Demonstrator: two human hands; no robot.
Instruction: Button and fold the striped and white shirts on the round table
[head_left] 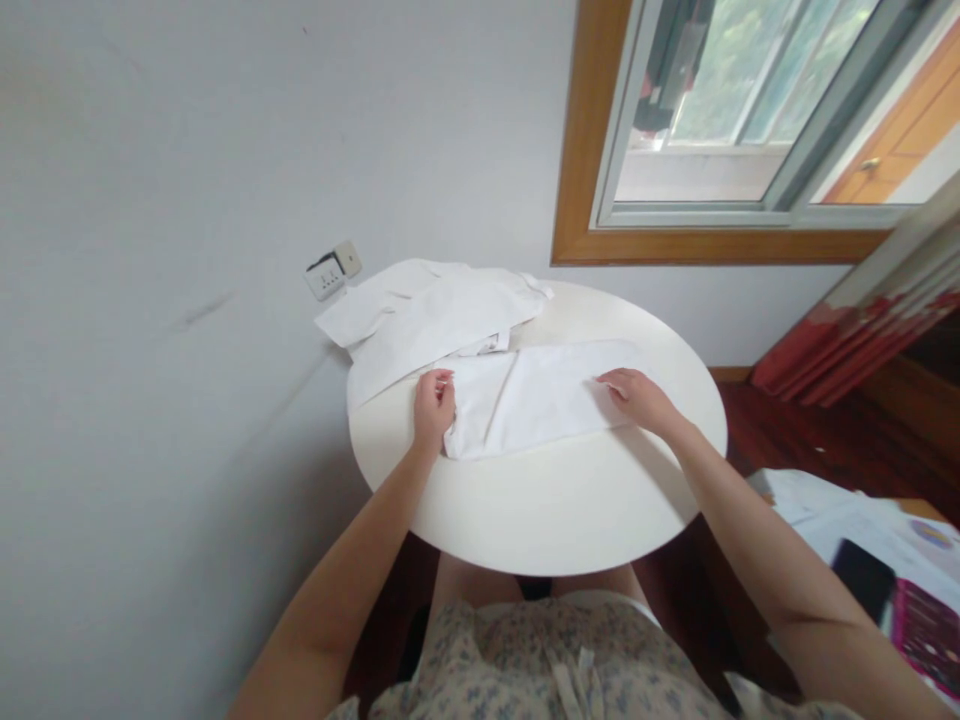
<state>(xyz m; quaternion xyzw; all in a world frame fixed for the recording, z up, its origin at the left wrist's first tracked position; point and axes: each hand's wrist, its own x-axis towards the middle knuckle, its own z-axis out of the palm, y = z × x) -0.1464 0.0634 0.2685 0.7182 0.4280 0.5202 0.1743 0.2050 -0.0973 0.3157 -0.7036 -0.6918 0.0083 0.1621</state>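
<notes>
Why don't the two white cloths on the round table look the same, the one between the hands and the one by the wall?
The front cloth is a narrow strip; the back cloth spreads wider, with uneven edges. The front cloth lies within the tabletop, while the back cloth sticks out past its edge. Both are white and a bit creased.

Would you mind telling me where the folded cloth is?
In the head view, the folded cloth lies on the table, nearer the person than the loose cloth, with the left hand at its left end and the right hand near its right.
</notes>
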